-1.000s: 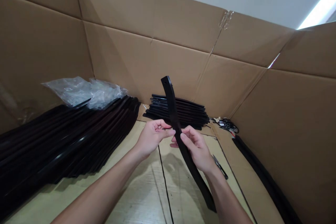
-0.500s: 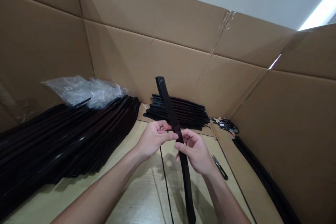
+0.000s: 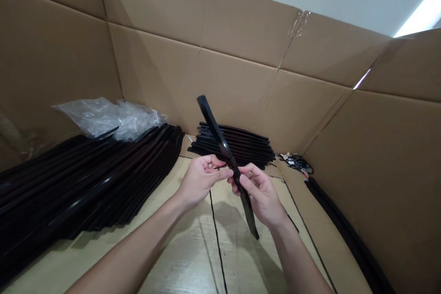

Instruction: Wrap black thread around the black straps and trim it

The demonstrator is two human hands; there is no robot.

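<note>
One black strip [image 3: 216,131] pinched at mid-length

You hold the strip in the air just above the worktop [image 3: 188,252], its upper end aimed at about 11 o'clock and its narrow tip at about 5 o'clock. Your right hand [image 3: 260,195] does the clear gripping, with its fingers [image 3: 250,178] and thumb closed on the strip near its middle. Your left hand [image 3: 201,181] sits alongside with its fingers [image 3: 215,164] curled towards the strip; you cannot tell whether they bear on it.

The strip looks light and fairly stiff, since both ends stand out from your grip without drooping. Its glossy face may be slick, so a firm pinch across both flat faces near mid-length seems the safest hold, and the slim tip looks the weakest place to take it.

Around you, a large pile of black strips [image 3: 86,183] lies at 9 o'clock, a clear plastic bag [image 3: 106,119] at 10 o'clock, and a smaller stack of strips [image 3: 251,144] at 12 o'clock. A small tangle of cable [image 3: 296,163] sits at 2 o'clock, and a long black strip [image 3: 347,234] lies at 3 o'clock against a cardboard wall [image 3: 375,183].
</note>
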